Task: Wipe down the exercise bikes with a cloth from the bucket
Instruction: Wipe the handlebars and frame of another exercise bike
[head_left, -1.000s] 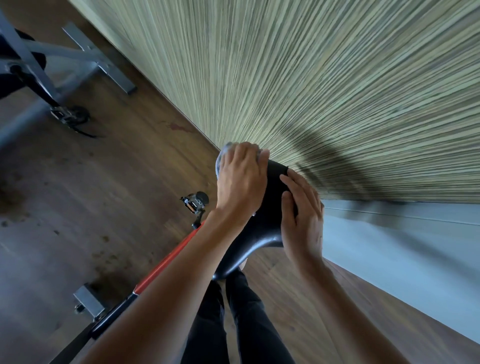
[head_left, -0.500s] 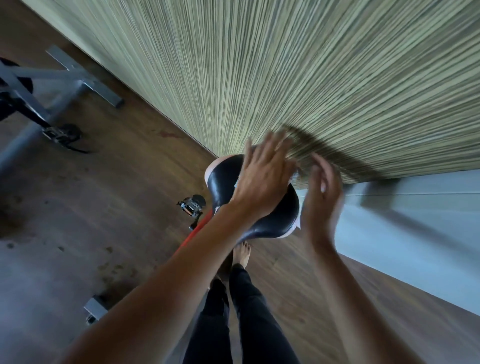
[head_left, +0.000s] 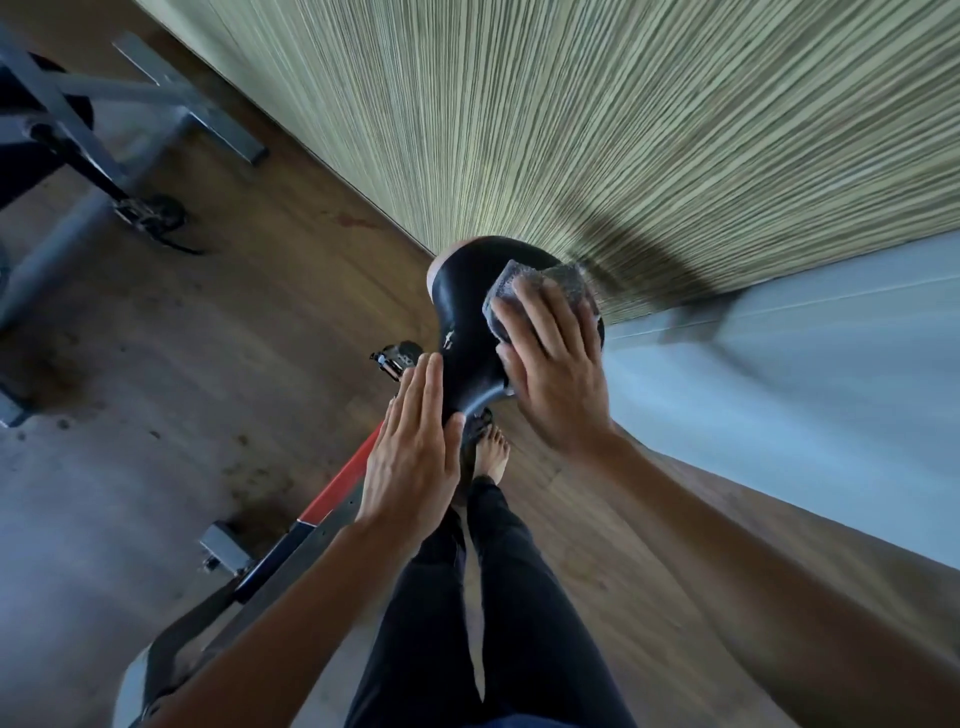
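Since half a second ago the cloth (head_left: 540, 291) has changed hands: it is now under the right hand (head_left: 556, 379), which before was raised in the air beside the saddle (head_left: 462, 317). The left hand (head_left: 410, 457) has gone down from the top of the saddle to its narrow end.

The grey cloth lies on the right side of the saddle's wide end, and part of it shows beyond the fingertips. The right hand presses it down with spread, almost straight fingers and does not close around it. The thumb lies near the saddle's right edge.

The left hand is flat, with the fingers straight and together. It touches the left side of the narrow end and holds nothing.

The saddle is black and shiny, with its narrow end toward the person. Just beside its left edge, lower down, a pedal (head_left: 395, 358) is visible. A red and black frame bar (head_left: 337, 488) runs from under the left hand toward the bottom left, and a grey foot piece (head_left: 226, 545) sits beside it on the wooden floor (head_left: 260, 338).

Under the saddle's narrow end a bare foot (head_left: 491, 457) stands on the floor, with legs in black trousers (head_left: 493, 623) below it.

Behind the saddle rises a striped green wall (head_left: 623, 130), with a pale panel (head_left: 779, 389) on its right. A second bike (head_left: 78, 130) with a grey frame stands well apart, in the top left corner.
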